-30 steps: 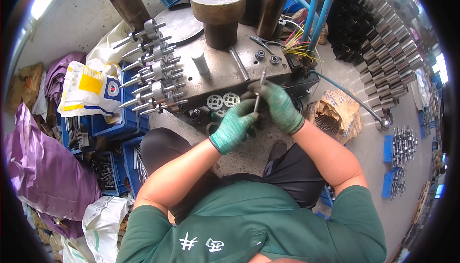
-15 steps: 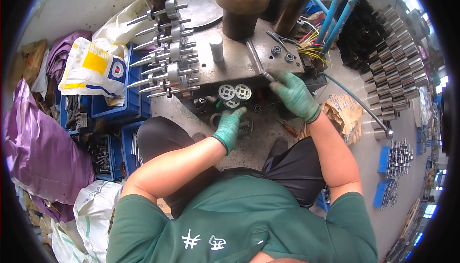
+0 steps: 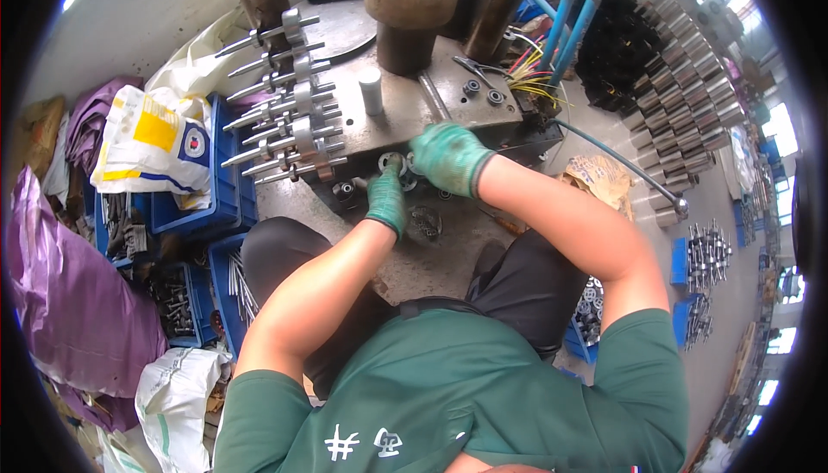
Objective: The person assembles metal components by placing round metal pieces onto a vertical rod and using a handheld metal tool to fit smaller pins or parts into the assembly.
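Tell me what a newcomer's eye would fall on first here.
Probably the green-gloved left hand and green-gloved right hand, close together at the front edge of the grey metal workbench. Next might come the row of silvery metal shafts with round cores along the workbench's left side, and the large crumpled purple plastic wrapping at far left.

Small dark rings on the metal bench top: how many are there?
2: left ring and right ring, side by side near the coloured wires. More may hide behind the thick column.
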`<act>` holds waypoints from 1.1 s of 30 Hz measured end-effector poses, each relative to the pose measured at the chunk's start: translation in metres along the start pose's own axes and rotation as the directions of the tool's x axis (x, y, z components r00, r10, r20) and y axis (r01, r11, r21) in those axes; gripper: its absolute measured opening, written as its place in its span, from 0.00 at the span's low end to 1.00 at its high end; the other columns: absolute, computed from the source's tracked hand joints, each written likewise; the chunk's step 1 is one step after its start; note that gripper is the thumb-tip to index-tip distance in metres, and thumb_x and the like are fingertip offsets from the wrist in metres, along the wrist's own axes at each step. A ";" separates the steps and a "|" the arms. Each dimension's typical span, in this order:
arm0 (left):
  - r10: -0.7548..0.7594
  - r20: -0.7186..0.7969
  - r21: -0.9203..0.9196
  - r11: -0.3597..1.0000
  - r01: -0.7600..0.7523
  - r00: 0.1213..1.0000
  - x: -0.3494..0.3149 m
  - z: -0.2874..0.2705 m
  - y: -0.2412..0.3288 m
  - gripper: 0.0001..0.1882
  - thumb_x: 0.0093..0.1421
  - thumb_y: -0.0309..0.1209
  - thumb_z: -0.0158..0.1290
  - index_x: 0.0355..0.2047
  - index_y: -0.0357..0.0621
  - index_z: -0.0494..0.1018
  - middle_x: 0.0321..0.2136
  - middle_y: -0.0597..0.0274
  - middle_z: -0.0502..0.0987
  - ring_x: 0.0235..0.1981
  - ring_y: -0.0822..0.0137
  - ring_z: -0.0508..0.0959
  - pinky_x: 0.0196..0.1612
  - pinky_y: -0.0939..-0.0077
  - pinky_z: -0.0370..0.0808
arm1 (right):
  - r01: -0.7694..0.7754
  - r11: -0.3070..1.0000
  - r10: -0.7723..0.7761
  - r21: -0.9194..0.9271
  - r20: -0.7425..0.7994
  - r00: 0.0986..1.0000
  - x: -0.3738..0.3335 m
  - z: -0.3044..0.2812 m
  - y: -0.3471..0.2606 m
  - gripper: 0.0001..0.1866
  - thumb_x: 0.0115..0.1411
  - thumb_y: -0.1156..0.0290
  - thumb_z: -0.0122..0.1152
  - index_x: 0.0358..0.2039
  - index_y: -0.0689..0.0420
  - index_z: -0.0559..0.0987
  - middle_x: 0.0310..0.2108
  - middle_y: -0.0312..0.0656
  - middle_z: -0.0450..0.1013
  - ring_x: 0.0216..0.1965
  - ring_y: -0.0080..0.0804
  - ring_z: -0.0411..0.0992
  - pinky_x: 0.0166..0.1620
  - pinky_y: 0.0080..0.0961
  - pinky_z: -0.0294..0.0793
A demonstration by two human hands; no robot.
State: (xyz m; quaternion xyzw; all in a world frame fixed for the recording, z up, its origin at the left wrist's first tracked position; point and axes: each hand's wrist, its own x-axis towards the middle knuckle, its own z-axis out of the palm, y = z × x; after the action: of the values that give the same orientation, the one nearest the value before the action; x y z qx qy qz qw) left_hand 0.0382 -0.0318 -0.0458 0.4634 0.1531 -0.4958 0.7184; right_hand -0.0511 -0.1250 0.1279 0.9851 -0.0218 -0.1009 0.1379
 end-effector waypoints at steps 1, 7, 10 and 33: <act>-0.034 0.022 0.010 0.999 0.033 0.999 -0.010 0.008 0.000 0.28 0.71 0.51 0.55 0.62 0.48 0.70 0.57 0.54 0.77 0.54 0.53 0.78 0.58 0.53 0.80 | 0.061 0.998 -0.060 -0.017 0.039 0.997 0.004 0.001 0.000 0.12 0.60 0.69 0.60 0.35 0.58 0.89 0.34 0.48 0.84 0.36 0.45 0.84 0.41 0.44 0.82; -0.035 0.078 -0.009 0.999 0.035 0.996 -0.043 0.026 0.010 0.28 0.75 0.54 0.47 0.62 0.48 0.73 0.59 0.57 0.77 0.57 0.55 0.77 0.63 0.52 0.76 | 0.044 0.996 -0.059 0.073 0.219 0.974 0.012 -0.017 -0.004 0.11 0.61 0.68 0.58 0.32 0.54 0.89 0.32 0.45 0.85 0.36 0.44 0.84 0.40 0.40 0.82; -0.020 0.093 -0.024 0.999 0.023 0.995 -0.024 0.015 0.004 0.28 0.74 0.58 0.47 0.61 0.52 0.72 0.58 0.55 0.77 0.56 0.50 0.77 0.61 0.44 0.76 | -0.092 0.987 0.066 0.130 0.194 0.979 0.005 -0.010 -0.015 0.11 0.62 0.66 0.60 0.40 0.54 0.87 0.36 0.47 0.85 0.39 0.45 0.85 0.43 0.41 0.82; -0.002 0.059 -0.036 0.999 0.004 0.998 -0.049 0.023 0.014 0.22 0.70 0.54 0.58 0.47 0.50 0.77 0.39 0.57 0.82 0.38 0.57 0.84 0.39 0.61 0.84 | -0.471 0.151 0.552 0.869 0.321 0.770 -0.068 0.084 -0.024 0.39 0.58 0.48 0.74 0.63 0.59 0.74 0.47 0.53 0.82 0.48 0.44 0.82 0.51 0.36 0.80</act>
State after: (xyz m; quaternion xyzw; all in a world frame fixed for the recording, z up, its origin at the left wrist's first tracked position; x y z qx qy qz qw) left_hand 0.0220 -0.0215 0.0061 0.4352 0.1414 -0.5076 0.7300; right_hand -0.1342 -0.1195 0.0548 0.8196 -0.4001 0.0179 -0.4097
